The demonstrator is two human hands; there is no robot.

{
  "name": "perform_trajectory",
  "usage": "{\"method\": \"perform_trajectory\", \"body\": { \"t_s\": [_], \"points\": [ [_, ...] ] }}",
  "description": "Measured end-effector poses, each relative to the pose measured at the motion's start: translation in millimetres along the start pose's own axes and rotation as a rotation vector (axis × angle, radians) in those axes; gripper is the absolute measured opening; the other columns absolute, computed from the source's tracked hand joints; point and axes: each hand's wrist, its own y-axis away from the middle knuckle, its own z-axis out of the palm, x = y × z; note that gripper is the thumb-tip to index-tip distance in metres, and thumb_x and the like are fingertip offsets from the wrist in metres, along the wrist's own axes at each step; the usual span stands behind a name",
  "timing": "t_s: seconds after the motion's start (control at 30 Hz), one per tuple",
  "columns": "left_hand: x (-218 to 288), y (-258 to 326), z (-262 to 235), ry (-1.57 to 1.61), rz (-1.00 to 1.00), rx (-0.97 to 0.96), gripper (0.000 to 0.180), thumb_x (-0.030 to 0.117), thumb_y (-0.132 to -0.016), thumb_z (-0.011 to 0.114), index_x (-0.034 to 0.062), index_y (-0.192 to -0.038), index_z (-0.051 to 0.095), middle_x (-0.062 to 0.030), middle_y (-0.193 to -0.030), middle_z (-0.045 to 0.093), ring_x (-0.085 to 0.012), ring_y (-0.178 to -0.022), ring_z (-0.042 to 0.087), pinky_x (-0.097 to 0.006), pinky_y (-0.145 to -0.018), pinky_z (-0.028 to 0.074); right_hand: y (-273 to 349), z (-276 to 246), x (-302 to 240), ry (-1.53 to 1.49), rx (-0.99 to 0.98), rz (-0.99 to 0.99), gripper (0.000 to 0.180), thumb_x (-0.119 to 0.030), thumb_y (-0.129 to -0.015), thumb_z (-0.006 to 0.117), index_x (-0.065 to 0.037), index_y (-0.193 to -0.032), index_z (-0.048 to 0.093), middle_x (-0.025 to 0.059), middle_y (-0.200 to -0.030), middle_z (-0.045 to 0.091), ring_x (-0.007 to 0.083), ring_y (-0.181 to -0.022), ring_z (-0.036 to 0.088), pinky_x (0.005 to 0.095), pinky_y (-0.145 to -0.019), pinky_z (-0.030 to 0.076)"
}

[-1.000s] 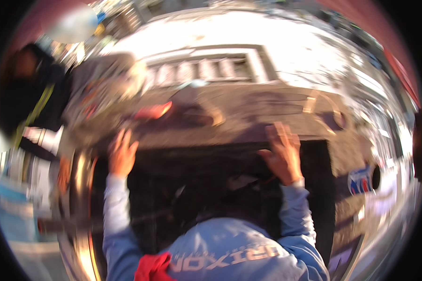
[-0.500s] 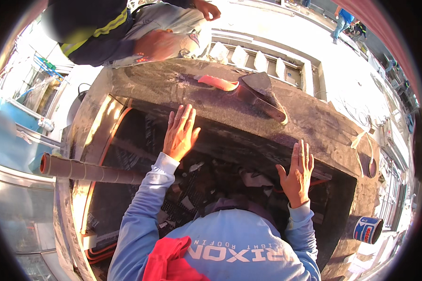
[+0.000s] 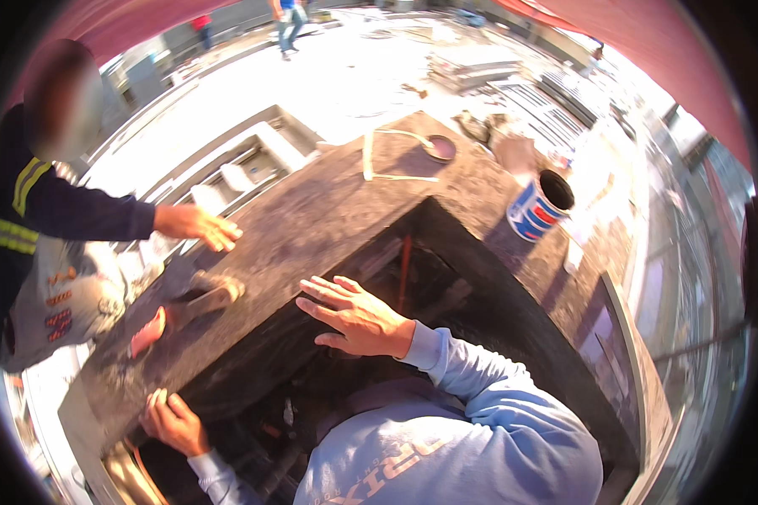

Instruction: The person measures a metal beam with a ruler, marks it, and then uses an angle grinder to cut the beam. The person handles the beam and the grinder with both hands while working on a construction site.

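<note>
My left hand [image 3: 175, 422] rests on the near-left edge of a brown slab [image 3: 312, 223] that frames a dark opening [image 3: 446, 286]. Its fingers lie over the edge with nothing in them. My right hand [image 3: 362, 321], palm down and fingers stretched, is at the opening's far edge; whether it touches cannot be made out. Blue sleeves cover both forearms. Between my hands and a co-worker, a trowel-like tool with a red handle [image 3: 149, 332] and a flat blade [image 3: 200, 303] lies on the slab. Shadow hides most of the opening's inside.
A blue-and-white can [image 3: 535, 210] stands on the slab at right, near an upright thin panel [image 3: 621, 362]. A round lid [image 3: 440, 149] and a pale strip [image 3: 368, 156] lie farther off. At left a co-worker's hand [image 3: 195, 225] reaches over the slab.
My view has swung to the right, bringing the can and panel further in. My right hand has turned leftward; my left hand now lies lower at the slab's edge. The co-worker's arm is extended.
</note>
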Motion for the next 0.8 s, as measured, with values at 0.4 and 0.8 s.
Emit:
{"method": "perform_trajectory", "body": {
  "t_s": [0.4, 0.8],
  "points": [
    [-17, -73, 48, 0.176, -0.269, -0.002, 0.046, 0.029, -0.113, 0.049, -0.0054, -0.142, 0.057, -0.027, -0.143, 0.06, -0.042, -0.135, 0.055, -0.05, -0.115, 0.041, -33, -2, 72, 0.068, 0.369, 0.002, 0.066, -0.04, -0.091, 0.079, -0.01, -0.146, 0.058, 0.018, -0.158, 0.049, 0.0333, -0.15, 0.045, 0.0533, -0.122, 0.036],
    [9, -78, 41, 0.103, -0.294, -0.091, 0.038, 0.021, -0.111, 0.049, -0.0115, -0.128, 0.061, -0.0259, -0.134, 0.063, -0.0427, -0.129, 0.057, -0.05, -0.114, 0.04, -60, 1, 128, 0.123, 0.757, 0.037, 0.052, -0.044, -0.089, 0.076, -0.002, -0.12, 0.073, 0.0119, -0.106, 0.079, 0.0264, -0.092, 0.078, 0.0352, -0.075, 0.057]
  ]
}}
